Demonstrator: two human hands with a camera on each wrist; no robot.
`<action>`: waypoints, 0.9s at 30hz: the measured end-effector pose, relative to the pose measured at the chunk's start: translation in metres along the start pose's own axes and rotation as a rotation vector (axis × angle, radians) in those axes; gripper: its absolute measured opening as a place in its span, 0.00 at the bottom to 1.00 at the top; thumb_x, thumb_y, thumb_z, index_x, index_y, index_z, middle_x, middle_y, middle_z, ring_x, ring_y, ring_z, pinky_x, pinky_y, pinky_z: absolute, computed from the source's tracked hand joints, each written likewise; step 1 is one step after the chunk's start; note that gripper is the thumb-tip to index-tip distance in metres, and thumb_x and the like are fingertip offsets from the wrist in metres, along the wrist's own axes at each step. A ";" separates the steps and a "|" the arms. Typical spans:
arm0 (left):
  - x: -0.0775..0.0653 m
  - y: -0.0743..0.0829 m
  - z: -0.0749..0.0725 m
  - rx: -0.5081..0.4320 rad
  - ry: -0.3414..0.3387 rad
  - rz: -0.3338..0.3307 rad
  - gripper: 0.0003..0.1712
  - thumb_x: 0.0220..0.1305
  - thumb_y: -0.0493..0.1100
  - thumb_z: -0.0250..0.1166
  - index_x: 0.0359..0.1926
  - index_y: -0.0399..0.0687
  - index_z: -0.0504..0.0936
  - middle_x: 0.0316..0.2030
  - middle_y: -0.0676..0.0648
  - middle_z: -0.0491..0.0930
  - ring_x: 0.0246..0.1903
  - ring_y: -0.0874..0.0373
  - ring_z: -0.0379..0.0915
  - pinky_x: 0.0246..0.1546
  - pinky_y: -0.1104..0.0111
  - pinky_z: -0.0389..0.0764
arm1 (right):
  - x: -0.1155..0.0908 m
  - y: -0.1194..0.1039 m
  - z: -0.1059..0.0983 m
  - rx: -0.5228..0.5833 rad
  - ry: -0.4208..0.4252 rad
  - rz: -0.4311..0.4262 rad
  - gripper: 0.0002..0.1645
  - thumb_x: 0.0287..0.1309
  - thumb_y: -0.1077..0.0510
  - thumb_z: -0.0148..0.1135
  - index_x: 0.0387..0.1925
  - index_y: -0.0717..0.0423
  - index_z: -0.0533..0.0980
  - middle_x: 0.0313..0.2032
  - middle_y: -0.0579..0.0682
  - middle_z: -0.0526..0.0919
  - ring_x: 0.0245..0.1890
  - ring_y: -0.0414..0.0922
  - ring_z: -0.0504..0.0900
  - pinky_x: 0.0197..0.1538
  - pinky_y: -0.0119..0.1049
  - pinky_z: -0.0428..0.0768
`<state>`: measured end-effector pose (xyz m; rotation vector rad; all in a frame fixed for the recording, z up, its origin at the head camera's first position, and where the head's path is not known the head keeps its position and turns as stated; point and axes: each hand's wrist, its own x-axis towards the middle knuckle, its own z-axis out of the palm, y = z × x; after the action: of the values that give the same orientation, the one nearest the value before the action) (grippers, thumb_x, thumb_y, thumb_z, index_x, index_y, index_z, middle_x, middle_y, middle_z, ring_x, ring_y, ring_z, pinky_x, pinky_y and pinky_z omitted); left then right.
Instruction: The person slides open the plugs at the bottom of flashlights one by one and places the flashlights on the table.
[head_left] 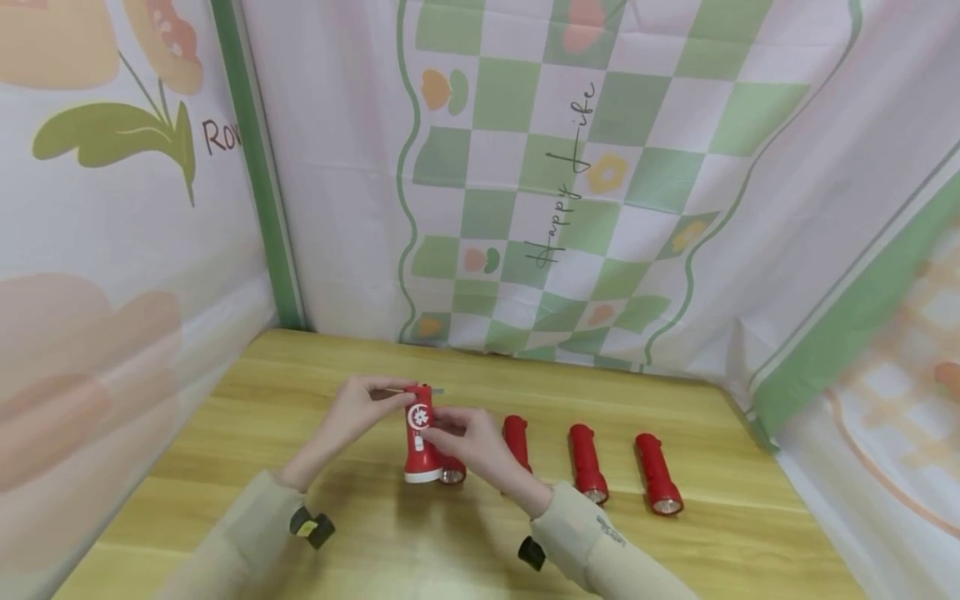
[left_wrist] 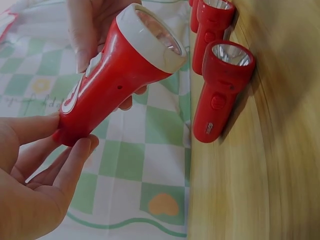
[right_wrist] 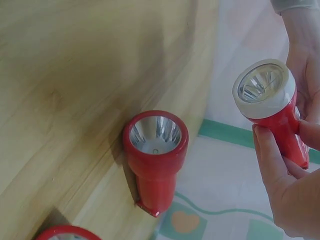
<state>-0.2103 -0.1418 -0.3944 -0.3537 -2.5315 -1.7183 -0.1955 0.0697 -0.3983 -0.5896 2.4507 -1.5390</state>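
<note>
Both hands hold a red flashlight (head_left: 419, 442) above the table. It has a white ring round its lens and a white flower emblem and pale switch on its side. My left hand (head_left: 367, 410) pinches the narrow tail end between thumb and fingers. With its fingers round the barrel, my right hand (head_left: 474, 442) has its thumb by the switch, which faces me in the head view. The lens end (right_wrist: 261, 82) points down towards the near side. On the table right behind it lies another red flashlight (left_wrist: 222, 95), partly hidden in the head view.
To the right, three more red flashlights lie in a row: one (head_left: 516, 435) partly behind the right hand, one (head_left: 585, 458) in the middle and one (head_left: 656, 471) farthest right. Patterned cloth (head_left: 555, 167) hangs along the back edge of the wooden table (head_left: 360, 533).
</note>
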 end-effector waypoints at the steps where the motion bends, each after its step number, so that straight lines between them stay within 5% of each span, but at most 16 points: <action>1: 0.001 -0.001 -0.001 0.008 0.001 -0.002 0.17 0.61 0.45 0.71 0.49 0.44 0.87 0.47 0.40 0.87 0.44 0.51 0.87 0.46 0.65 0.86 | 0.001 0.000 0.001 0.004 -0.002 0.003 0.24 0.62 0.51 0.66 0.55 0.59 0.80 0.50 0.57 0.87 0.48 0.48 0.87 0.48 0.36 0.87; 6: 0.005 -0.008 -0.004 0.038 0.005 -0.005 0.18 0.61 0.46 0.71 0.49 0.43 0.87 0.47 0.40 0.87 0.42 0.53 0.86 0.42 0.71 0.84 | 0.006 0.000 0.007 0.060 -0.014 0.046 0.25 0.63 0.53 0.65 0.58 0.61 0.78 0.52 0.59 0.86 0.48 0.48 0.86 0.48 0.38 0.87; 27: 0.023 -0.029 -0.024 -0.008 -0.146 -0.142 0.21 0.64 0.45 0.67 0.55 0.40 0.82 0.53 0.37 0.84 0.49 0.48 0.84 0.54 0.55 0.84 | 0.023 -0.004 0.028 0.231 -0.017 0.240 0.25 0.63 0.60 0.64 0.59 0.68 0.75 0.54 0.64 0.83 0.47 0.50 0.87 0.49 0.42 0.88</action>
<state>-0.2414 -0.1707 -0.4080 -0.3173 -2.7145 -1.8138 -0.2056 0.0352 -0.4055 -0.2561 2.1927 -1.6738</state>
